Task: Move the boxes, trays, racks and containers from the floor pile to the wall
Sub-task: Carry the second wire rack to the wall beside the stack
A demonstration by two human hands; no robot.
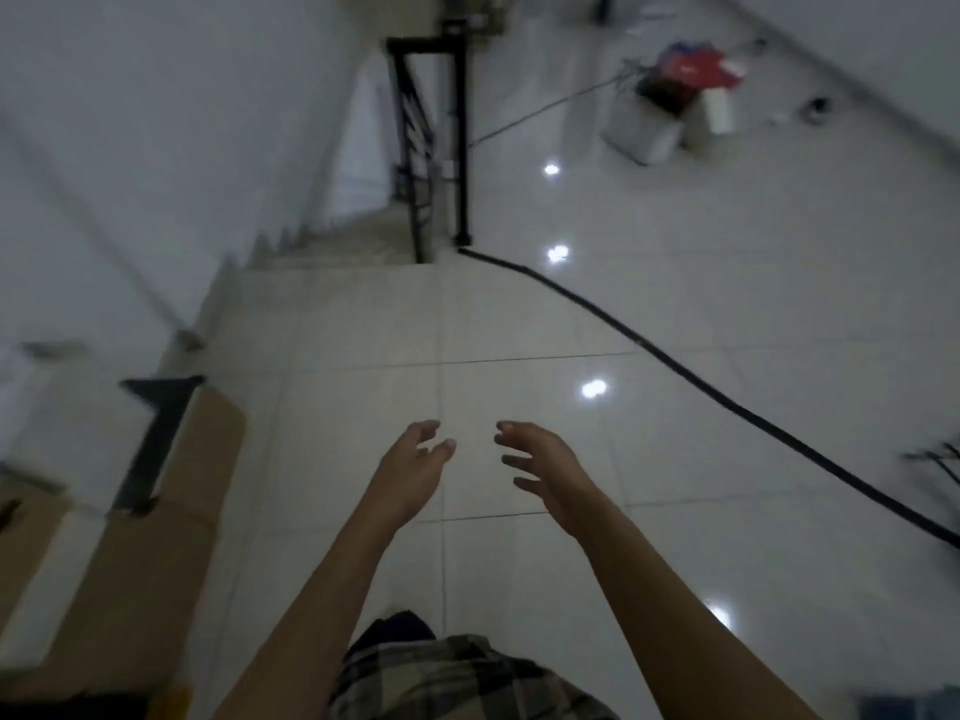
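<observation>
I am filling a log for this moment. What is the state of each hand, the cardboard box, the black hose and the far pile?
left hand: open, empty.
right hand: open, empty.
cardboard box: at the left, untouched.
black hose: lying across the floor.
far pile: on the floor, blurred.

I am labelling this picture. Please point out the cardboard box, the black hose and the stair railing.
cardboard box (171, 553): head view, on its brown surface.
black hose (727, 401): head view, middle of its length.
stair railing (461, 148): head view, its black end post.
</observation>
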